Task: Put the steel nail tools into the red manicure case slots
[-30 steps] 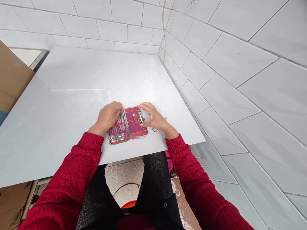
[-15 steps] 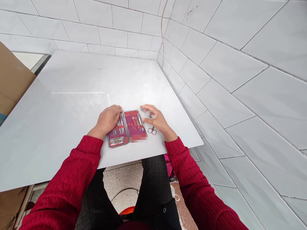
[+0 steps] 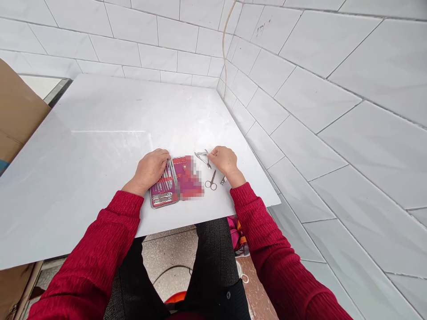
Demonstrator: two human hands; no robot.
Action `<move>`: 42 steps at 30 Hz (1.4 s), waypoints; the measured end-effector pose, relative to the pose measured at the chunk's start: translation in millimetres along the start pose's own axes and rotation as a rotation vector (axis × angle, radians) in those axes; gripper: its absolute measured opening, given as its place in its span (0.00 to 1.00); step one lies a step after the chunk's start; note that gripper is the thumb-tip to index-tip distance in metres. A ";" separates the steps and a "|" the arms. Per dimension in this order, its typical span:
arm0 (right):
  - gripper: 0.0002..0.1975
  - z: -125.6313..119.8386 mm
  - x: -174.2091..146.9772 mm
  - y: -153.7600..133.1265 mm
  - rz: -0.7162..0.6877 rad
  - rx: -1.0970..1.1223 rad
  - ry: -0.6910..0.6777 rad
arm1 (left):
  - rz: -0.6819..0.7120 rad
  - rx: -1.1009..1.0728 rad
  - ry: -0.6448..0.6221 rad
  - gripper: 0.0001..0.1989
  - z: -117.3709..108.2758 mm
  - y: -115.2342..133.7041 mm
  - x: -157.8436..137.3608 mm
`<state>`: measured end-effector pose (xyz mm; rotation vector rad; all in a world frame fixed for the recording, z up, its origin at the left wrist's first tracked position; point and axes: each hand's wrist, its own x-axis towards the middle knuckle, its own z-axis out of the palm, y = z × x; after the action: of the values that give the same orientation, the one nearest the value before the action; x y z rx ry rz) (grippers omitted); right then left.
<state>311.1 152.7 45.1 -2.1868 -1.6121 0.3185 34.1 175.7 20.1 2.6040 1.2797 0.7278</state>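
An unfolded manicure case (image 3: 180, 160) with a red and purple lining lies on the white table. Metal tools are tucked in its left half, with nail clippers (image 3: 162, 198) at the bottom; part of its right half is blurred by blocks. My left hand (image 3: 151, 166) is closed over the upper left edge of the case. To the right of the case, my right hand (image 3: 225, 159) pinches at one handle of silver cuticle nippers (image 3: 202, 155) lying on the table. Below them are small scissors (image 3: 211, 184). Another nail clipper (image 3: 223, 181) is partly hidden by my right wrist.
The white table (image 3: 110, 102) reaches back to a tiled wall (image 3: 143, 42), with a second tiled wall (image 3: 320, 111) along the right. A cardboard box (image 3: 18, 102) stands at the left. A thin cable (image 3: 224, 49) hangs in the corner.
My right hand has shifted right, its spread fingers now drawn together beside the nippers. The scissors and nail clipper show more fully. My left hand stays on the case.
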 end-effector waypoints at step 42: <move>0.20 34.5 -6.5 -50.8 -0.263 0.487 -0.039 | 0.296 0.178 0.135 0.13 5.8 50.1 1.0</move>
<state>251.4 165.7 36.7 -1.5975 -1.6127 0.6046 72.7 145.6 32.3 2.9767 1.0442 0.8864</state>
